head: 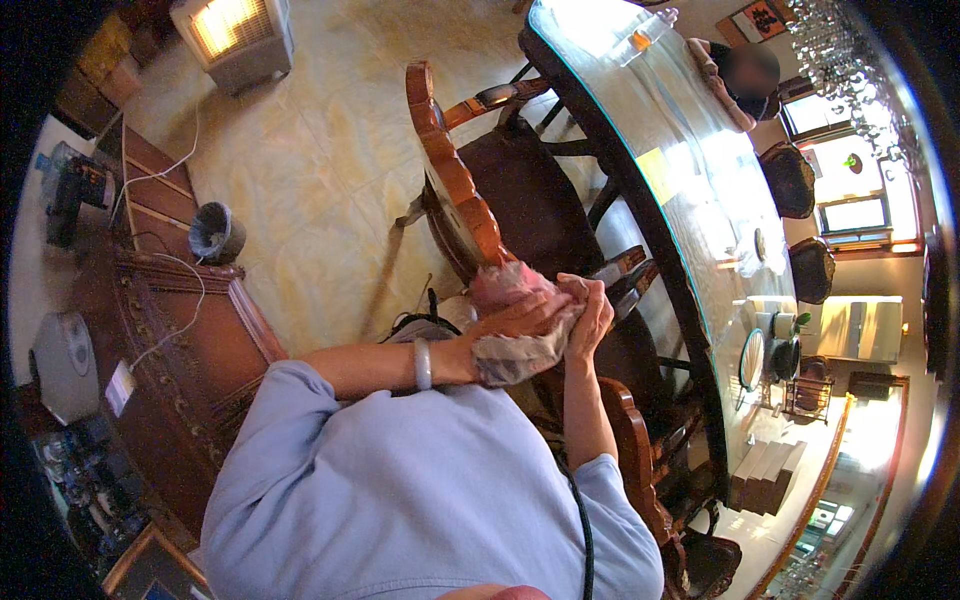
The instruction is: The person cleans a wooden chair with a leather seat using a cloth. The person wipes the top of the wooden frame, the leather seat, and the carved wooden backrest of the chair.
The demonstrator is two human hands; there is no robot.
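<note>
Both of my hands are in the middle of the view, close together in front of my body. My left hand (517, 319), with a pale bangle at the wrist, presses on a bunched cloth (517, 358) with pink and greyish parts. My right hand (591, 311) grips the same cloth from the other side, its fingers curled. The pink part of the cloth lies against or just over the end of a carved wooden chair back (454, 169); whether it touches the wood I cannot tell. The dark chair seat (517, 180) shows beyond.
A long glass-topped table (675, 247) runs along the right, with a person (724, 90) at its far side. A second carved chair (634, 442) stands near my right arm. A lit heater (232, 34), a waste bin (217, 234) and a wooden cabinet (195, 307) are leftward.
</note>
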